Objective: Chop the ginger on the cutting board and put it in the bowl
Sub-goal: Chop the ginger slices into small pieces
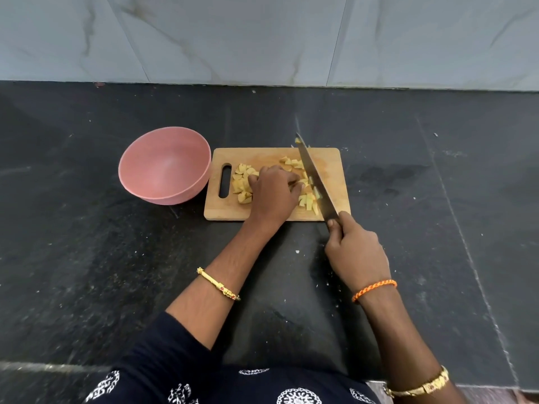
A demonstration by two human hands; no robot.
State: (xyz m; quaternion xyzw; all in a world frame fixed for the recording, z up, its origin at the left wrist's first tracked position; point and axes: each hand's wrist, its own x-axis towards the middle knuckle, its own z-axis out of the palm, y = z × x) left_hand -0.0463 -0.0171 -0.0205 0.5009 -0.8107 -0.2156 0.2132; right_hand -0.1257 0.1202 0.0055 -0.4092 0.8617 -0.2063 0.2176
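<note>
Gripping the knife (316, 182), her right hand (354, 252) chopped ginger (307, 198) her left hand (272, 195) pinned on the cutting board (332, 158); scooping into the bowl (164, 167) beside it likely comes next.

Even, soft daylight; faint shadows under the arms on the dark counter (87, 258); slight sheen on the wall (262, 39); wide-angle bending at edges; mostly sharp

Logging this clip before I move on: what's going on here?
A person is chopping ginger on a wooden cutting board. The right hand holds a long knife, its blade angled across the board over the pieces. The left hand rests on the ginger, steadying it. Cut chunks lie on both sides of that hand. The pink bowl, left of the board, looks empty, so nothing is transferred yet.
</note>
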